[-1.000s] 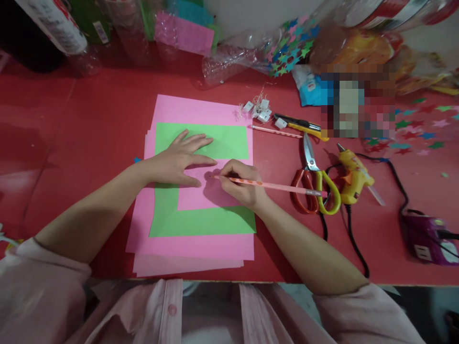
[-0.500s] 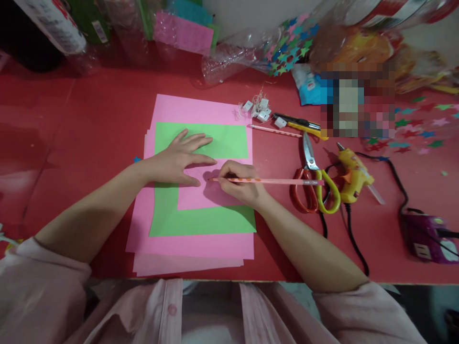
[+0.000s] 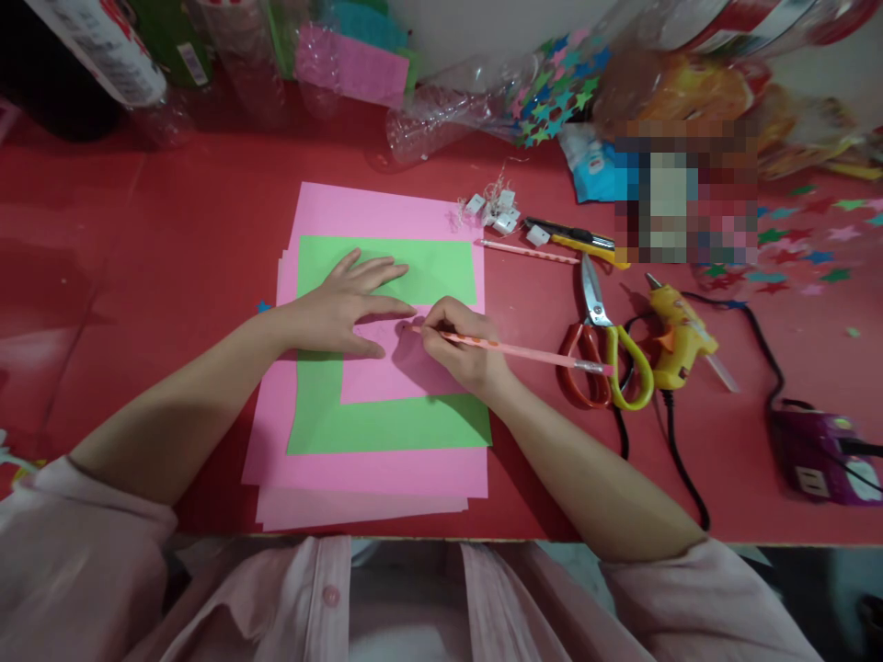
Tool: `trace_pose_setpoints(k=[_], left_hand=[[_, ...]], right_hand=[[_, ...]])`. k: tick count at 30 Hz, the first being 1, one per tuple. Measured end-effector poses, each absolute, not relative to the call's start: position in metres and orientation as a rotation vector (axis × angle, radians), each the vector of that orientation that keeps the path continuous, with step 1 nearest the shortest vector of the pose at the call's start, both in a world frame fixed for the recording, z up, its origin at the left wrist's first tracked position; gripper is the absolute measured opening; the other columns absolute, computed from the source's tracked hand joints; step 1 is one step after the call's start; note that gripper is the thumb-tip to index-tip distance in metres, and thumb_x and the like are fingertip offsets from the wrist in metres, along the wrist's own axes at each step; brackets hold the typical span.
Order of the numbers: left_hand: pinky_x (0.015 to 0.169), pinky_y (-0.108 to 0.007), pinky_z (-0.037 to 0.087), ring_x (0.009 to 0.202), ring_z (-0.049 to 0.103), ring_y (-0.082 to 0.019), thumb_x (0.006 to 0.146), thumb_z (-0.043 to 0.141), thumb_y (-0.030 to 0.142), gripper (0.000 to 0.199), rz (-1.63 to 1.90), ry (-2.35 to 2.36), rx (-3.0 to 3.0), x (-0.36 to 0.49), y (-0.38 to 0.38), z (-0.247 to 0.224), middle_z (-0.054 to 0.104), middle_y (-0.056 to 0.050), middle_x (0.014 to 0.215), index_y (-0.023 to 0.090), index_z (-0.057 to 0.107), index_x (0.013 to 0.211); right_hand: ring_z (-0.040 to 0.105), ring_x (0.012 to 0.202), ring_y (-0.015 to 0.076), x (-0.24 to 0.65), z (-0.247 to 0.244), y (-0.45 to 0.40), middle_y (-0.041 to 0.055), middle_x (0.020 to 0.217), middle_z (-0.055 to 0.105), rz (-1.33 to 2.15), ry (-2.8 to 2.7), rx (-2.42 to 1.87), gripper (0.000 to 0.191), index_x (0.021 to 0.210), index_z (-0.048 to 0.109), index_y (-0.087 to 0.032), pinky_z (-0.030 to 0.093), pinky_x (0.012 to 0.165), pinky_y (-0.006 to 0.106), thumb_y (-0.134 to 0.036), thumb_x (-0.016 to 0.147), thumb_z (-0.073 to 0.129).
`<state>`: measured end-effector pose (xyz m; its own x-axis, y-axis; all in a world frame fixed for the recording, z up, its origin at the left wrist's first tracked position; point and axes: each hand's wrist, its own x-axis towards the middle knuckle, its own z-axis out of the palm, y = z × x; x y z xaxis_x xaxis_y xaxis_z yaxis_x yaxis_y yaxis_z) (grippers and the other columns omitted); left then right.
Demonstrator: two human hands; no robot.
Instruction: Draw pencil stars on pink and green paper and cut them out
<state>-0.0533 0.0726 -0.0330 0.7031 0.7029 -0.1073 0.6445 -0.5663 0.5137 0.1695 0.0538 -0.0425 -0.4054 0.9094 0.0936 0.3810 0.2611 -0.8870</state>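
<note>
Hands and coloured paper on a smooth, glossy red table (image 3: 172, 202). The left hand (image 3: 362, 299) lies open, palm down, fingers spread across the green paper (image 3: 386, 428) and the pink rectangular area (image 3: 414, 382). The right hand (image 3: 465, 345) is closed in a writing grip around a slender pink pencil (image 3: 531, 352) with orange-red spots, a metal ferrule and a deeper pink eraser; its point is over the pink area, though contact cannot be told. Matte green shows above, left of and below this area, with larger pink sheets (image 3: 386, 473) beneath. Faint marks, too small to read, lie near the left fingertips. To the right are scissors (image 3: 597, 340) with metal blades, one red and one yellow handle, and a yellow glue gun (image 3: 680, 336). Behind stand a transparent, ridged plastic bottle (image 3: 428, 124), lying on its side, and small coloured stars (image 3: 558, 92). The white bottle label (image 3: 103, 51) at upper left is illegible.
</note>
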Motion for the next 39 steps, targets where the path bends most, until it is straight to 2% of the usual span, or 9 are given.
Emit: trace_pose_setpoints(k=[16,22,35,39], left_hand=[[0.119,-0.060,-0.004,0.151,0.011,-0.033,0.082,0.064,0.049,0.056,0.119,1.038,2.402,-0.0528,0.0729,-0.0324,0.018,-0.004,0.164,0.033,0.056,0.135],[0.119,-0.060,-0.005,0.150,0.011,-0.035,0.082,0.066,0.047,0.057,0.119,1.030,2.394,-0.0527,0.0732,-0.0322,0.018,-0.005,0.164,0.031,0.056,0.136],[0.119,-0.059,-0.005,0.150,0.011,-0.035,0.083,0.065,0.049,0.058,0.128,1.020,2.393,-0.0532,0.0741,-0.0338,0.018,-0.005,0.164,0.032,0.055,0.137],[0.118,-0.060,-0.005,0.150,0.010,-0.036,0.083,0.065,0.044,0.057,0.103,1.026,2.403,-0.0528,0.0741,-0.0334,0.016,-0.005,0.165,0.031,0.055,0.137]], right_hand=[[0.036,0.051,0.0086,0.1729,-0.0387,0.0556,-0.0062,0.053,0.041,1.052,-2.007,-1.174,0.015,0.061,0.041,-0.022,0.026,0.051,0.025,-0.012,0.068,0.049],[0.035,0.050,0.0083,0.1750,-0.0392,0.0569,-0.0061,0.052,0.040,1.055,-2.021,-1.174,0.013,0.059,0.040,-0.022,0.025,0.049,0.024,-0.014,0.065,0.049],[0.035,0.050,0.0086,0.1750,-0.0405,0.0570,-0.0056,0.053,0.042,1.040,-2.051,-1.184,0.014,0.059,0.040,-0.022,0.025,0.049,0.025,-0.013,0.065,0.049],[0.037,0.051,0.0086,0.1734,-0.0409,0.0558,-0.0057,0.054,0.042,1.038,-2.053,-1.140,0.013,0.061,0.041,-0.022,0.027,0.049,0.023,-0.013,0.067,0.048]])
